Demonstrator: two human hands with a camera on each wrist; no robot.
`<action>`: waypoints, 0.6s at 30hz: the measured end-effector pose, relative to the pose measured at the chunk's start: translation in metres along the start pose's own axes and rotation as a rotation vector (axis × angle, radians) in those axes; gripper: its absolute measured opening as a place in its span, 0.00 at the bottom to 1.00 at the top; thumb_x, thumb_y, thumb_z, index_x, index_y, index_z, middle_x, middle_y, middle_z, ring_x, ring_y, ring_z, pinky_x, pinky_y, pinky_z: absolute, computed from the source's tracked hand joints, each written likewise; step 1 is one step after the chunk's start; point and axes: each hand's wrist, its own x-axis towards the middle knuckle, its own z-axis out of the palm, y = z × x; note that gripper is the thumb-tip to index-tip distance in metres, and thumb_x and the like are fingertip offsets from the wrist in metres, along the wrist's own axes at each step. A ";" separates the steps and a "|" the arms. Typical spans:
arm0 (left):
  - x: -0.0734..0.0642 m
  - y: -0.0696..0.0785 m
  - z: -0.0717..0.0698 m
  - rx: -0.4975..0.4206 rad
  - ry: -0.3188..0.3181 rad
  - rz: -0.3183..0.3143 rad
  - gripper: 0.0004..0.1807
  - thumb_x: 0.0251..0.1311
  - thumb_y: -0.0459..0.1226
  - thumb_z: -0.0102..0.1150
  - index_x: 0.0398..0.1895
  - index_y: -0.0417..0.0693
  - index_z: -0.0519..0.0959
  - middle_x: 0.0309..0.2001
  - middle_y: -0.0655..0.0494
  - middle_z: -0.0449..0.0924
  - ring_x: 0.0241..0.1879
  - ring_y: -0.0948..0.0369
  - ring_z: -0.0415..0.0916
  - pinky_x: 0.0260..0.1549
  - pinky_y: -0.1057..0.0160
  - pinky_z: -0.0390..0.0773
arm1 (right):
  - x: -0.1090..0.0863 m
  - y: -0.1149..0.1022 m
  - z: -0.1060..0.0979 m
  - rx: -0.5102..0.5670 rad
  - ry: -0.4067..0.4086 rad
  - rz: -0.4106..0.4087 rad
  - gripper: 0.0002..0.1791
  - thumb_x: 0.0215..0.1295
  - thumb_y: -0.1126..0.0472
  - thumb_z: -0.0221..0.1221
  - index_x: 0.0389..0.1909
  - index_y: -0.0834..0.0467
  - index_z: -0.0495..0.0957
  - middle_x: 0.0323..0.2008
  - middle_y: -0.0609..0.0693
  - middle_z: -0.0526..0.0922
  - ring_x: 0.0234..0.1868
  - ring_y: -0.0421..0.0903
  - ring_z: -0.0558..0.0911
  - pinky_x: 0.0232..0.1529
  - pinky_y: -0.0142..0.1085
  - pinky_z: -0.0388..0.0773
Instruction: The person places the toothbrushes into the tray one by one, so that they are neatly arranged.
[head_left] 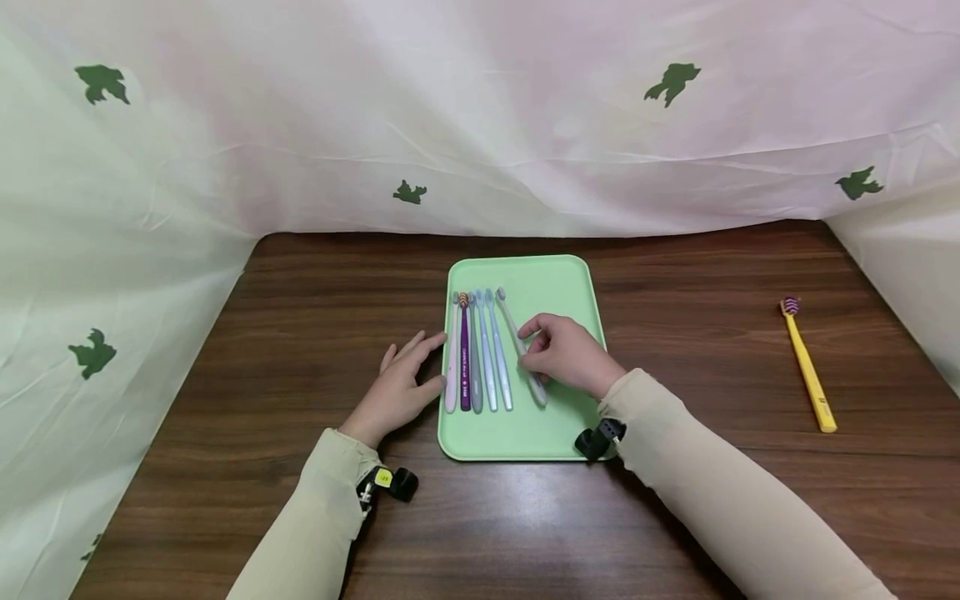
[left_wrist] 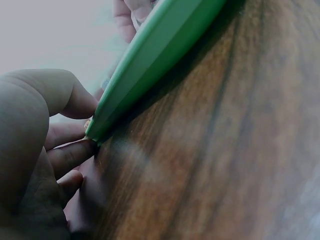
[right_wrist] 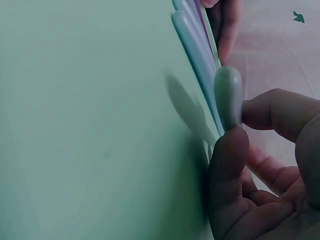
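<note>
A pale grey toothbrush (head_left: pixel 536 385) slants across a light green tray (head_left: pixel 517 437), pinched between the thumb and fingers of my right hand (head_left: pixel 567 353). In the right wrist view its rounded handle end (right_wrist: pixel 228 97) is off the tray, casting a shadow. To its left, several toothbrushes lie side by side with heads away from me: a pink one (head_left: pixel 451 392), a purple one (head_left: pixel 465 367), a darker grey one (head_left: pixel 476 367) and light blue ones (head_left: pixel 500 367). My left hand (head_left: pixel 395 390) touches the tray's left rim, fingers extended; the left wrist view shows fingertips at the rim.
Far to the right on the dark wooden table (head_left: pixel 690 333) lies a yellow toothbrush (head_left: pixel 807 369) with a purple-striped head. A white curtain (head_left: pixel 495 108) with green bird shapes hangs behind the table and along its sides.
</note>
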 end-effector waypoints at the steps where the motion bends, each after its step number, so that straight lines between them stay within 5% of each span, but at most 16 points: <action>1: 0.000 0.000 0.000 0.000 0.000 0.001 0.34 0.67 0.39 0.55 0.76 0.49 0.63 0.74 0.55 0.63 0.78 0.55 0.46 0.74 0.45 0.29 | 0.001 -0.001 0.000 -0.012 -0.003 0.001 0.18 0.60 0.65 0.65 0.51 0.62 0.77 0.30 0.53 0.80 0.23 0.46 0.80 0.30 0.38 0.80; 11: 0.000 0.001 -0.001 -0.002 0.002 -0.004 0.34 0.67 0.39 0.55 0.77 0.49 0.63 0.75 0.56 0.63 0.78 0.55 0.46 0.74 0.46 0.28 | 0.007 -0.011 0.005 -0.172 -0.022 0.017 0.18 0.59 0.65 0.64 0.51 0.62 0.76 0.28 0.52 0.79 0.22 0.44 0.81 0.29 0.36 0.80; 18: 0.000 0.000 0.000 -0.002 0.003 0.001 0.34 0.67 0.39 0.55 0.76 0.48 0.63 0.74 0.56 0.63 0.78 0.55 0.46 0.74 0.46 0.28 | 0.008 -0.014 0.008 -0.153 -0.031 0.031 0.19 0.61 0.63 0.68 0.51 0.63 0.77 0.29 0.52 0.79 0.23 0.44 0.83 0.31 0.36 0.81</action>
